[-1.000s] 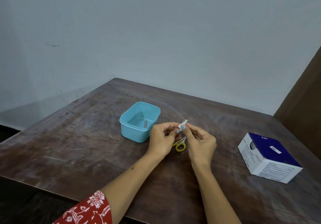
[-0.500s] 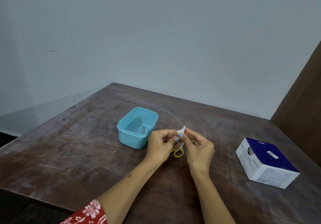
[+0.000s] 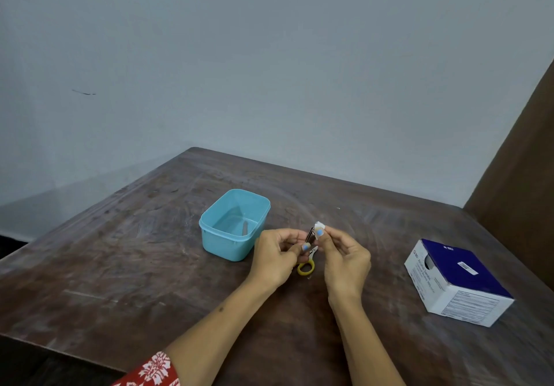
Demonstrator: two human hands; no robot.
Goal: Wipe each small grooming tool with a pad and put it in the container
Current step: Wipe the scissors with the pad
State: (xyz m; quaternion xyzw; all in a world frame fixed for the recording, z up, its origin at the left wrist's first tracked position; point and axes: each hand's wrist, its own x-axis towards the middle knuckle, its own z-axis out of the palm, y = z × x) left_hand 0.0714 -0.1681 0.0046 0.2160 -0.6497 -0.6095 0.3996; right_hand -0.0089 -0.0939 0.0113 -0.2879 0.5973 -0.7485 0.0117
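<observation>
My left hand (image 3: 277,255) pinches a small dark metal grooming tool (image 3: 309,235), held upright above the table. Against the tool's upper end my right hand (image 3: 344,255) presses a small white pad (image 3: 318,225). Both hands hover just right of the light blue plastic container (image 3: 230,237); a slim metal tool (image 3: 245,228) lies on its floor. Small scissors with a yellow handle (image 3: 306,267) lie on the table beneath my hands, partly hidden by my left fingers.
A white and dark blue cardboard box (image 3: 458,285) sits at the right of the dark wooden table (image 3: 120,265). A brown panel (image 3: 521,181) stands at the far right. A pale wall runs behind the table's far edge.
My hands have drawn slightly apart and the pad has slid toward the tool's upper end. The view has shifted a little; the container and box rest where they were.
</observation>
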